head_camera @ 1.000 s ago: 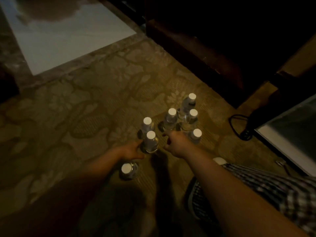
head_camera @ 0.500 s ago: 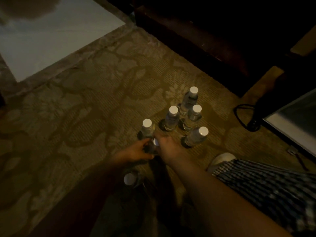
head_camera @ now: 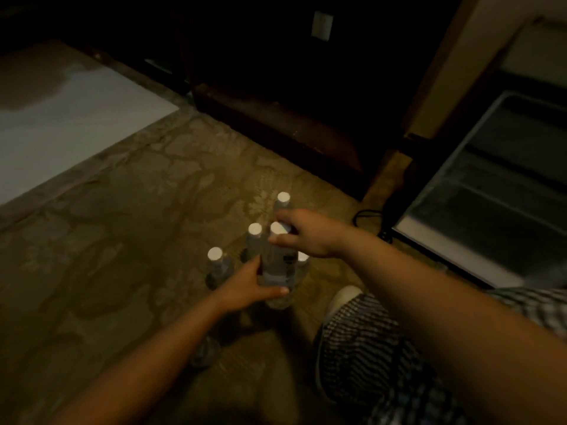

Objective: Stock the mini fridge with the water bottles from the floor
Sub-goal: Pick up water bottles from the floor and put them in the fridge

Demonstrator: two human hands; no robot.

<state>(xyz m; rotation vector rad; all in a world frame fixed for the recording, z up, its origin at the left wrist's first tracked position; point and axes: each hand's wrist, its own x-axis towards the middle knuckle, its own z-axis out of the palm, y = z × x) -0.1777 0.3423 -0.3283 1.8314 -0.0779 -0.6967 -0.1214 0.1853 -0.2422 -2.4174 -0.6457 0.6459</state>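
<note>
- Held bottle (head_camera: 277,268): stood at the near edge of the bottle cluster, mid-view. It was upright, with its long axis close to vertical and its white cap uppermost. It appeared lifted off the carpet (head_camera: 122,240), but the base was too dim to confirm.
- Left hand (head_camera: 251,286): grip closed round the lower half of the held bottle, thumb across the near side.
- Right hand (head_camera: 310,237): reached in from the right at cap height, forefinger above the cap and thumb below it. The view was blurred, so I could not tell whether this grip touched the cap or sat part-open round it.
- Other bottles, upright on the carpet: left bottle (head_camera: 214,254), middle bottle (head_camera: 255,230), far bottle (head_camera: 283,198), and a half-hidden bottle (head_camera: 303,256) just right of the held one. A dim bottle (head_camera: 205,354) lay under the left forearm; its posture was unreadable.
- Mini fridge (head_camera: 454,253): open, to the right of the cluster and somewhat farther. Shelves showed dimly.
- Key relation (judgement): the fridge lay to the right of the held bottle, and the right hand was on that side and nearer. The move would therefore go rightward, and a hand-over to the right grip looked plausible. The upright axis suited standing placement.
- Surroundings: cable (head_camera: 366,217) on the floor by the fridge, dark furniture (head_camera: 276,124) beyond, and checked clothing (head_camera: 383,348) at near right.
</note>
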